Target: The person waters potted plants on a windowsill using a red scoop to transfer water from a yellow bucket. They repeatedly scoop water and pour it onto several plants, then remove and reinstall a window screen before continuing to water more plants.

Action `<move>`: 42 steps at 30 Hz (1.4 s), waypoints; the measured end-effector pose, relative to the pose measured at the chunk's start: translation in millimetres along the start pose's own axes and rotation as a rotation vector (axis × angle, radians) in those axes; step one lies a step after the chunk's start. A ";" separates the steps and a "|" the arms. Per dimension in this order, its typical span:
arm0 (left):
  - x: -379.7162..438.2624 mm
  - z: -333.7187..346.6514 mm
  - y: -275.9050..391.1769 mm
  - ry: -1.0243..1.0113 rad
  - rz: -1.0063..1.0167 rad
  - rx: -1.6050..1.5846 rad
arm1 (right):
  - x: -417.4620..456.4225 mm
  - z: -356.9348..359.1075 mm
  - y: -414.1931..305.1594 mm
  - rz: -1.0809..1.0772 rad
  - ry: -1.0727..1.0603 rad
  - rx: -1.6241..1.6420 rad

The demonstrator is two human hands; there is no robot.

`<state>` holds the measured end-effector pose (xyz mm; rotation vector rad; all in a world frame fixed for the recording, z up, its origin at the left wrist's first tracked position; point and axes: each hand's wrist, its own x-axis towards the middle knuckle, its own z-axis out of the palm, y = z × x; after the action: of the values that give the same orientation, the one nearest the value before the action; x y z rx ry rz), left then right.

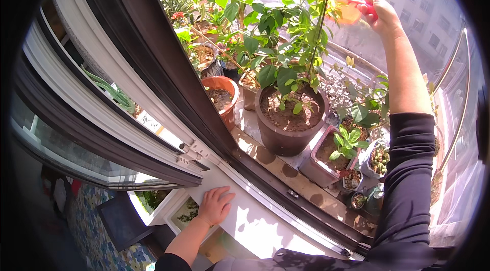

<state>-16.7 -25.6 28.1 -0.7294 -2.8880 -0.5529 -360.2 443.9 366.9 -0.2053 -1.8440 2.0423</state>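
Observation:
My right hand (pixel 379 13) is stretched out at the upper right, closed on the red handle of an orange-red plastic scoop or jug (pixel 346 7). The vessel is held beside a tall leafy climbing plant (pixel 287 37) and partly behind its leaves; its contents cannot be made out. That plant stands in a large brown round pot (pixel 291 140) filled with soil. Lower down, my left hand (pixel 215 206) rests with spread fingers on the white windowsill (pixel 252 221) and holds nothing.
An open window frame (pixel 160 64) runs diagonally at left. Outside stand an orange-brown pot (pixel 229 98), a square planter (pixel 321 171) and several small succulent pots. White planters (pixel 168 209) sit below the sill. A metal rail (pixel 459 98) curves at right.

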 end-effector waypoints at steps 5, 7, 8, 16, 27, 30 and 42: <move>2.9 2.2 2.0 -0.014 0.007 -0.016 | 36.3 -40.3 -36.2 -0.071 -0.025 0.122; -0.1 2.3 1.1 -0.023 0.004 -0.020 | 39.2 -44.8 -55.4 -0.078 -0.021 0.167; -0.1 4.5 -0.7 -0.022 0.004 -0.020 | 37.1 -49.5 -64.5 -0.136 -0.050 0.209; -4.6 4.4 -1.3 -0.009 0.007 -0.017 | -48.4 -18.0 -157.3 -0.277 0.061 0.153; -2.3 4.6 -0.2 0.051 0.059 -0.018 | -80.7 -120.6 -171.1 -0.284 -0.175 0.024; 0.9 9.1 -0.3 0.055 0.082 -0.022 | -129.0 -133.3 -157.0 -0.265 -0.108 0.035; 1.3 3.1 1.4 0.056 0.077 -0.026 | -285.7 -151.5 -73.5 -0.250 -0.213 0.151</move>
<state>-17.2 -22.7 25.9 -0.8122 -2.7931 -0.5929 -31.1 482.9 378.7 0.2805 -1.7207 2.0770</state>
